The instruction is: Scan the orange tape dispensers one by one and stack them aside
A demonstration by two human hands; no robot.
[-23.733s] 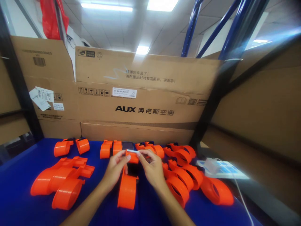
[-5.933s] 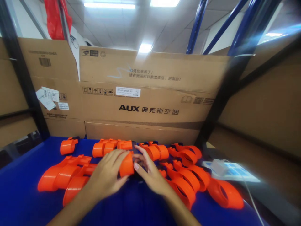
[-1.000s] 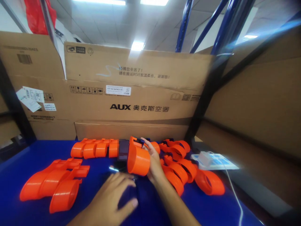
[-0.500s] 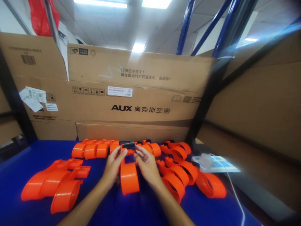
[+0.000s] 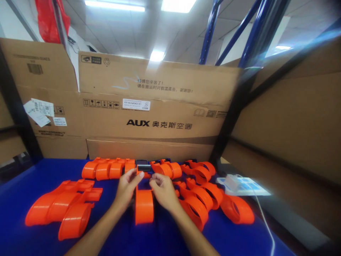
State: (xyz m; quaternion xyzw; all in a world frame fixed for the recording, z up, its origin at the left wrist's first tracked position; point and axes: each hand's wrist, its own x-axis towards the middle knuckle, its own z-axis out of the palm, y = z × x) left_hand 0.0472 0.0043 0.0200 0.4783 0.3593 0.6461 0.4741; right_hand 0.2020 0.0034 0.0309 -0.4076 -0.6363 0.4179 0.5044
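Observation:
An orange plastic tape dispenser (image 5: 144, 208) with a broad round loop points toward me, its loop at the near end. Across its far end sits a dark, ridged strip (image 5: 144, 168). My left hand (image 5: 128, 186) grips the left side of the frame, thumb on top near the strip. Against the right side, my right hand (image 5: 163, 190) is closed, with thumb and curled fingers pinched together at the frame's upper corner. Whether a small part is also between those fingers is hidden.
Similar orange dispensers lie on the blue table (image 5: 114, 238): a left group (image 5: 62, 202), a back row (image 5: 102, 169) and a right group (image 5: 205, 201). A white power strip (image 5: 247, 186) with its cable lies at right. A cardboard wall (image 5: 160, 113) stands behind.
The dispenser has turned straighter and its loop has shifted slightly left and nearer. The dark strip now lies level. My right fingers have curled in from a more extended pose.

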